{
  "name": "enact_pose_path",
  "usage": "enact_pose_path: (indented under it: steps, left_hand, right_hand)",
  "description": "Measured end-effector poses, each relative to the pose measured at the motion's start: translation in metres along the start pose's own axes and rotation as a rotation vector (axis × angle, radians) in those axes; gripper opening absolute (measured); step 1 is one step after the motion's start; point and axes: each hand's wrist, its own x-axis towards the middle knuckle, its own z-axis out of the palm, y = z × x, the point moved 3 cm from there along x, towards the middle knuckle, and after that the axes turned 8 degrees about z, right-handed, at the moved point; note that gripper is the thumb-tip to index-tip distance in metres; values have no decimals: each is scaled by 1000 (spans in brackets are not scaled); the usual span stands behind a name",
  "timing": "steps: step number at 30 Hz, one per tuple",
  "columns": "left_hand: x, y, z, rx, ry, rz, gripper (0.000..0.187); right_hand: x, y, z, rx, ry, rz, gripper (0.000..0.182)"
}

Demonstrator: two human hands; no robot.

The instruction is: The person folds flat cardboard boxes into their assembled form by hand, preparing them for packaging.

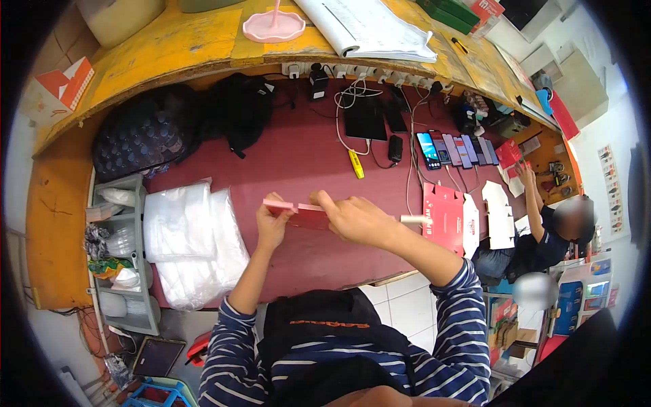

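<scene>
I see both hands on the small red box [303, 214], held over the maroon counter [298, 163]: left hand [271, 227] pinches its left end, right hand [356, 218] closes over the right. Long axis runs left-right between them, neither hand nearer. Flat red carton [442, 216] right of it has writing, unreadable.

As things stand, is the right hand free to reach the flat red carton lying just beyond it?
Probably not at once: the right hand and left hand both grip the small red box. The flat red carton lies close, with bare table between.
</scene>
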Motion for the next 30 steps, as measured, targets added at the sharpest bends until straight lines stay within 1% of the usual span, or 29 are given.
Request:
enact_pose_path:
  steps: [2,3,4,6,7,8,9,10,11,12,13,14,15,16,17,18,19,20,21,22,23,24,25,26,27,28,30]
  left_hand:
    - [-8,-2,4,9,39,42,36]
    - [-10,0,7,77,16,97,37]
    - [-10,0,9,82,14,106,37]
    - [-9,-1,12,80,90,76,36]
    - [-8,3,14,100,77,100,34]
    - [-7,3,13,100,73,107,34]
    - [-6,1,13,84,33,11,33]
    - [-6,-1,13,66,-5,-85,31]
    - [1,0,6,66,-11,-78,31]
    - [16,13,2,251,-162,-69,28]
    - [30,29,2,434,-316,-64,26]
    - [45,73,11,563,-369,129,25]
    - [53,97,17,689,-459,167,22]
    - [55,108,20,818,-547,207,19]
    - [49,103,15,818,-546,200,19]
    - [37,89,12,1045,-752,210,18]
    - [24,72,8,1271,-961,216,19]
    - [8,55,2,1345,-1063,93,21]
    - [-6,49,-3,1261,-1127,-3,24]
    - [-20,39,-10,1159,-1187,-51,29]
    - [-31,22,-19,1083,-1196,-227,31]
    - [-41,3,-28,1006,-1201,-399,33]
    - [-50,-20,-36,1002,-1203,-413,33]
    - [-61,-45,-43,842,-1239,-513,35]
    - [-70,-66,-48,681,-1268,-605,36]
    - [-79,-82,-54,680,-1271,-609,36]
    - [-95,-100,-61,645,-972,-644,36]
  right_hand:
    - [3,3,9,-32,54,18,37]
    - [3,5,13,-66,93,42,38]
    - [3,6,16,-67,102,37,38]
    - [0,9,17,-29,276,30,33]
    - [0,14,20,-31,283,28,33]
    - [2,21,25,-101,210,90,28]
    - [3,28,30,-170,137,154,23]
    - [4,31,32,-172,144,155,23]
    - [5,32,34,-227,195,105,17]
    - [5,30,36,-278,244,62,13]
    - [4,25,36,-272,246,73,13]
    - [4,17,35,-360,256,93,11]
    - [4,10,38,-448,259,107,10]
    - [4,5,45,-443,249,108,10]
    - [3,-1,55,-460,278,100,10]
    - [1,-6,65,-476,308,89,10]
    - [-2,-8,79,-428,288,70,9]
    - [-6,-9,95,-423,284,66,9]
    - [-10,-7,117,-317,184,34,12]
    - [-12,-3,136,-208,77,4,16]
    - [-11,6,153,-201,62,2,16]
    - [-9,15,172,-39,-98,-38,24]
    - [-8,22,191,123,-256,-79,32]
    - [-6,33,207,130,-262,-82,32]
    - [-5,44,225,219,-350,-54,39]
    - [-4,52,237,308,-435,-21,45]
    - [-4,51,251,294,-449,17,46]
